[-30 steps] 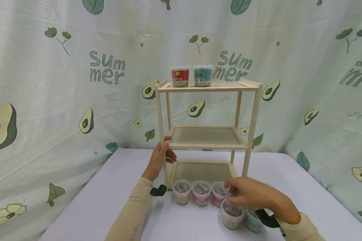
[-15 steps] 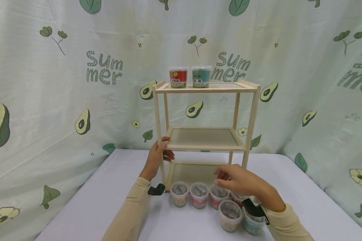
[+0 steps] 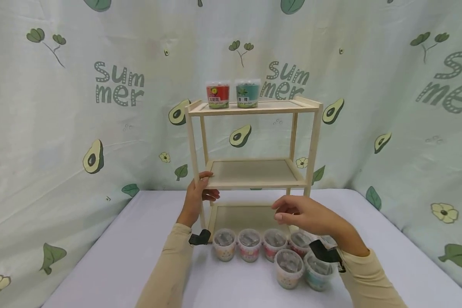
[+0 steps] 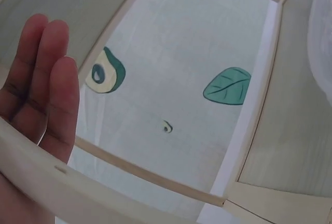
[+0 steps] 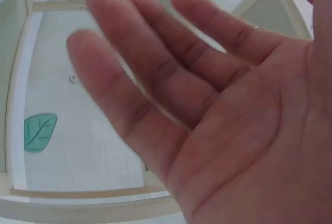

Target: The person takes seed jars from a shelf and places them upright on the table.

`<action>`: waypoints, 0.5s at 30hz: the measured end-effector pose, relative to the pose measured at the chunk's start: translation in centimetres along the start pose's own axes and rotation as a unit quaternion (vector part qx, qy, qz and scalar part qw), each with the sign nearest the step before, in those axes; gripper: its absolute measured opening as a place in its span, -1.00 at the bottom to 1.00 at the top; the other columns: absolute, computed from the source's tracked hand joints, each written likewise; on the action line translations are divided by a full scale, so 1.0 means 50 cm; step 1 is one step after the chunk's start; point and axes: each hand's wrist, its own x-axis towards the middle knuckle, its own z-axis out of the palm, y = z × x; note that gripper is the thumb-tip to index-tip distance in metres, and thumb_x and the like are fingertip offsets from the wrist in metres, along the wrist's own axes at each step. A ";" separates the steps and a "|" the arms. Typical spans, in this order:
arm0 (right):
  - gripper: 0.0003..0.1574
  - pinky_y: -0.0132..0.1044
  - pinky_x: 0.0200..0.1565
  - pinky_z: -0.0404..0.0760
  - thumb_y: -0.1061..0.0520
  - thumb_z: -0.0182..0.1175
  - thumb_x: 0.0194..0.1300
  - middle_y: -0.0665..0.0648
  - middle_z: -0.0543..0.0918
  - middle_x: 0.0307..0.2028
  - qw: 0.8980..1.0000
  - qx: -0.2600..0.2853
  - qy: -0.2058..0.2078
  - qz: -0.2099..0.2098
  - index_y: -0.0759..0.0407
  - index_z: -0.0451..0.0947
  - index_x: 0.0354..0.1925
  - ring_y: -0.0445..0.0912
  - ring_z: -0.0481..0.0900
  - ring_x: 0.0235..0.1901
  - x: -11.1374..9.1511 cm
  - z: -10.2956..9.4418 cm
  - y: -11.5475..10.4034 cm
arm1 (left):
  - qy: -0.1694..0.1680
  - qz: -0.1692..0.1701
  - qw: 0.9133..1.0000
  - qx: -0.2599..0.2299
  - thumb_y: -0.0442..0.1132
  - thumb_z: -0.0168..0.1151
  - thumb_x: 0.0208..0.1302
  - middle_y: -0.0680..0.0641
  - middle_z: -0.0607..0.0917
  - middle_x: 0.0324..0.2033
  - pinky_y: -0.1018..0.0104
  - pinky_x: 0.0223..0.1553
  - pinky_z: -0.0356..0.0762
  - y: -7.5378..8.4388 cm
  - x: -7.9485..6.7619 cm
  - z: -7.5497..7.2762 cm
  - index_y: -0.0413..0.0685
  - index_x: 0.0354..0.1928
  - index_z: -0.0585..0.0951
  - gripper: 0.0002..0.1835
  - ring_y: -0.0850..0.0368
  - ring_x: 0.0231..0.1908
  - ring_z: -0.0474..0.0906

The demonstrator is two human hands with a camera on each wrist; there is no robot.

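Note:
My left hand [image 3: 194, 199] holds the left front post of a wooden three-tier shelf [image 3: 254, 187], beside the middle tier. In the left wrist view several fingers [image 4: 63, 99] extend past the post. My right hand [image 3: 309, 214] hovers before the bottom tier, holding nothing. Its palm and loosely bent fingers [image 5: 150, 63] fill the right wrist view. Beneath and in front of it stand several small clear-lidded tubs: an orange-labelled tub [image 3: 224, 246], pink tubs [image 3: 249, 246], a front tub [image 3: 288, 269] and a teal tub [image 3: 319, 271]. My right wrist partly hides the rearmost right ones.
On the top tier stand a red tub [image 3: 218, 96] and a teal-green tub [image 3: 247, 95], side by side at the left. The shelf rests on a white-covered table [image 3: 108, 261]. A printed curtain [image 3: 146, 128] hangs behind and at the sides.
My right hand has lifted away from the tubs, rising toward the shelf and uncovering more of them. The left hand keeps its hold on the post. The head view has shifted a little.

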 end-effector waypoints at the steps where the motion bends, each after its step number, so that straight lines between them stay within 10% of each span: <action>1: -0.62 -0.22 -0.08 0.65 0.03 0.17 0.49 0.07 0.69 -0.12 1.000 0.022 -0.003 -0.007 0.24 0.51 0.12 -0.07 0.67 -0.11 -0.001 -0.004 -0.001 | -0.002 0.004 1.000 -0.002 0.13 -0.04 0.53 -0.21 0.69 -0.43 0.20 -0.36 0.67 0.000 -0.002 -0.001 -0.11 0.24 0.46 -0.49 -0.03 -0.44 0.70; 15: -0.65 -0.11 -0.13 0.70 0.17 0.09 0.53 0.26 0.69 -0.13 0.993 0.103 0.045 -0.043 0.40 0.45 0.13 0.12 0.72 -0.16 0.028 -0.050 -0.015 | -0.006 -0.003 1.000 -0.023 0.10 -0.05 0.55 -0.30 0.67 -0.44 0.18 -0.37 0.66 -0.001 -0.011 0.004 -0.13 0.28 0.40 -0.49 -0.01 -0.47 0.69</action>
